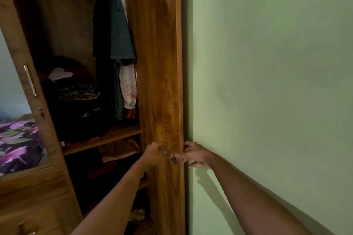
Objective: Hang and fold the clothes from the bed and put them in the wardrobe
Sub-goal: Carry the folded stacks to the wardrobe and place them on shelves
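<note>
The wooden wardrobe [57, 187] stands open, and its right door [160, 63] is swung out towards the green wall. Several garments [118, 30] hang from the rail at the top right. Folded clothes [76, 93] are piled on the upper shelf [107, 137], with more clothes [118, 149] on the shelf below. My left hand [156, 151] and my right hand [196, 155] meet at the door's edge, one on each side. Both have curled fingers on a small dark piece [174, 160] there. What that piece is cannot be made out.
The green wall [267, 82] fills the right side, close behind the open door. The left door has a mirror [11, 101] that reflects a bed with a purple flowered cover. That door also has a metal handle [30, 80]. Drawers sit at the lower left.
</note>
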The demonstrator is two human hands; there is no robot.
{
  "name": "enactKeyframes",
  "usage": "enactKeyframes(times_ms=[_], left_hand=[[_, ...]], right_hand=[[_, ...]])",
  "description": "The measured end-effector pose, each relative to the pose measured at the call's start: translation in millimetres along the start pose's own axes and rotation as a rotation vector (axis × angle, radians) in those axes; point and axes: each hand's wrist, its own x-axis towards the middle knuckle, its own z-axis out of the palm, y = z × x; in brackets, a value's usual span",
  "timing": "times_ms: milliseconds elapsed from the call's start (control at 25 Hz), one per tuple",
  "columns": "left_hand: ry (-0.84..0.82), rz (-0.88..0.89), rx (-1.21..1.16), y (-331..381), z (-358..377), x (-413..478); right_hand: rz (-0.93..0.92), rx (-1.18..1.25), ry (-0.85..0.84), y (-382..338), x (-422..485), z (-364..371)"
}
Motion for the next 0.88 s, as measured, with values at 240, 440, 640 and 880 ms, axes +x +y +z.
enactKeyframes(times_ms=[240, 440, 640, 880], left_hand=[[0.074, -0.052, -0.077, -25, -3, 1], [0.219, -0.094, -0.092, -49, -16, -25], [0.436, -0.163, -0.058, -88, -54, -58], [0.699, -0.267, -0.100, -131, -101, -80]], right_hand=[[-0.074, 0.023, -0.063, -5, 7, 4], [-0.149, -0.009, -0.319, -27, 23, 42], [-0.226, 0.027, -0.198, -37, 50, 96], [-0.375, -0.072, -0.019, -93, 92, 183]])
